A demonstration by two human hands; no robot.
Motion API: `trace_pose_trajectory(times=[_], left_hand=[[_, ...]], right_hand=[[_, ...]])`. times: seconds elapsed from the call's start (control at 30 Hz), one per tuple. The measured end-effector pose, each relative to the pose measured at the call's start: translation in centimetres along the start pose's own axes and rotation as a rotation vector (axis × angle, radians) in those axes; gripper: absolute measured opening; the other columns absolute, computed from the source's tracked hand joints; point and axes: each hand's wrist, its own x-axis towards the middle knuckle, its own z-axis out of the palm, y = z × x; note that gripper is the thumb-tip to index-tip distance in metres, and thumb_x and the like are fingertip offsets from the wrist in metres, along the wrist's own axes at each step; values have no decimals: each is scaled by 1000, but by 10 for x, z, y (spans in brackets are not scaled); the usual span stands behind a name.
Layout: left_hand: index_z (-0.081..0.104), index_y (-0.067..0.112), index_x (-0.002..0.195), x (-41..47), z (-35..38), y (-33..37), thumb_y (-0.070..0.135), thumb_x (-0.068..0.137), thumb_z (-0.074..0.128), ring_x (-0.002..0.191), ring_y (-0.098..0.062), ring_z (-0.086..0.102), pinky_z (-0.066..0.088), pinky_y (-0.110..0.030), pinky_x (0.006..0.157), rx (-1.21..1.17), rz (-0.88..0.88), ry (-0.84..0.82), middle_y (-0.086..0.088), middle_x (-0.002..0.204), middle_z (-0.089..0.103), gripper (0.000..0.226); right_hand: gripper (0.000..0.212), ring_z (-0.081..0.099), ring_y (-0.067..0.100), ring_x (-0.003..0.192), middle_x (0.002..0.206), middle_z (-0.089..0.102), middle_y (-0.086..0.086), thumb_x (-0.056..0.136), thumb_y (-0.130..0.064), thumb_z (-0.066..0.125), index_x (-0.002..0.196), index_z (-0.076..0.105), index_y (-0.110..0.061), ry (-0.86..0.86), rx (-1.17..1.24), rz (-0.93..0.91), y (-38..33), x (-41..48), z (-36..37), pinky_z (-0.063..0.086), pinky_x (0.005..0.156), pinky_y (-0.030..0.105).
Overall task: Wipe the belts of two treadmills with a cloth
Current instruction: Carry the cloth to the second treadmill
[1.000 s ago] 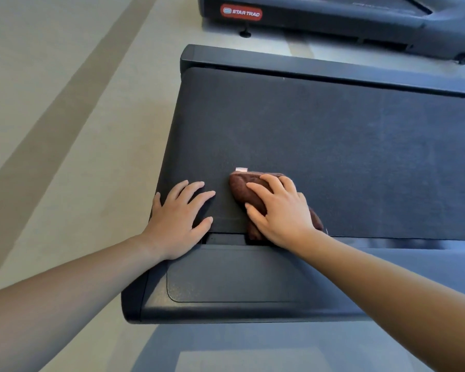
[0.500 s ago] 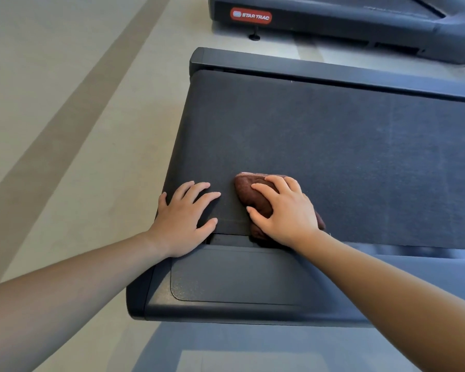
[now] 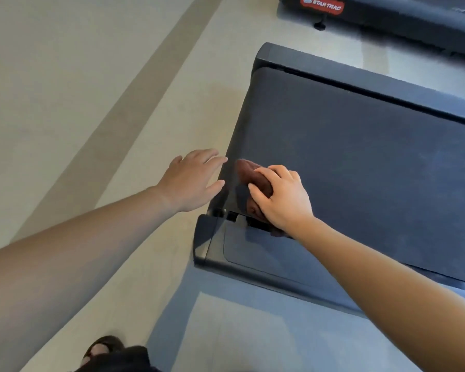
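Right hand: the right hand [image 3: 282, 196] lies palm down on the cloth, fingers curled over the bunched fabric and pressing it to the belt.
Left hand: the left hand [image 3: 192, 178] is flat and spread, empty, at the belt's end edge, fingertips reaching the dark edge; most of the palm is over the floor. Whether it touches the belt or hovers above it cannot be told.
Cloth: the brown cloth [image 3: 250, 173] is bunched under the right hand, near the corner of the belt, just beside the side rail; part of it sticks out beyond the fingers.
Belt: the dark belt [image 3: 360, 162] of the near treadmill runs away to the right of the frame, the cloth resting on its end.
Side rail: a glossy black side rail [image 3: 253, 253] borders the belt below the right wrist.
Second treadmill: a second treadmill [image 3: 387, 14] with a red label stands at the top right, well apart.
Floor: a pale floor [image 3: 78, 89] with a darker stripe; a sandalled foot [image 3: 102, 347] shows at the bottom edge.
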Motion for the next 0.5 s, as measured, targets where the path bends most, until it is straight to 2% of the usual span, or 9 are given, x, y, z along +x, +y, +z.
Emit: trace_pose_trajectory(times=[0.13,0.27,0.5], left_hand=[[31,27,142,-47,-59,-19,41,93,41,139,-20,24,27,-50,107,-7,-81,5,1,152,27,52],[31,26,143,-99,-133,-48,42,93,40,139,-20,24,29,-49,106,-14,-192,19,2,152,27,53],[30,26,143,-195,-265,-64,44,94,37,139,-20,25,31,-49,105,-134,-383,46,3,152,27,53]], right_hand=[[38,37,19,115,127,49,-9,91,-49,46,125,54,-33,-106,45,-15,-81,-4,-21,42,79,33],[37,36,16,117,125,49,-11,91,-48,47,124,53,-34,-143,86,-8,-157,-1,-57,37,75,30],[40,37,13,116,124,49,-11,90,-48,47,127,52,-33,-216,125,-47,-295,-6,-140,34,79,27]])
